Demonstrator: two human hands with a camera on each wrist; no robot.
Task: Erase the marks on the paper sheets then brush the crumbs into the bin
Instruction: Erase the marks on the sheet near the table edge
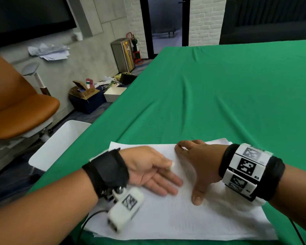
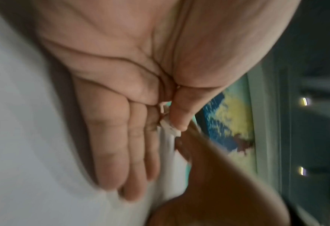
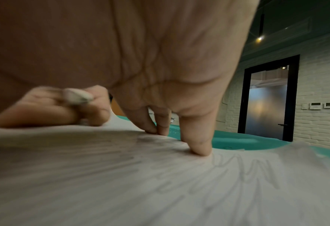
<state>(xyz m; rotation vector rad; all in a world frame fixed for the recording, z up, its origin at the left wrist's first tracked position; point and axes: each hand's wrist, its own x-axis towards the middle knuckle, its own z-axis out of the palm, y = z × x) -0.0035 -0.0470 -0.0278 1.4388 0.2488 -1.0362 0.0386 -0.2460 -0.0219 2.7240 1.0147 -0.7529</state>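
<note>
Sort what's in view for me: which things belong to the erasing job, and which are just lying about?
Job: paper sheets; eraser pinched in left hand; right hand pressing the paper; crumbs on green cloth; white bin.

Lying about: orange chair; steel bin; cardboard clutter.

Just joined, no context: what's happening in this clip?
A person is erasing pencil marks from a stack of paper on a green table. The left hand pinches a small white eraser between thumb and forefinger, its other fingers stretched over the top sheet. The right hand presses fingertips down to hold the sheet. Pencil scribbles remain near the right hand. Crumbs lie on the cloth beyond the paper; a white bin sits at the table's left edge.
</note>
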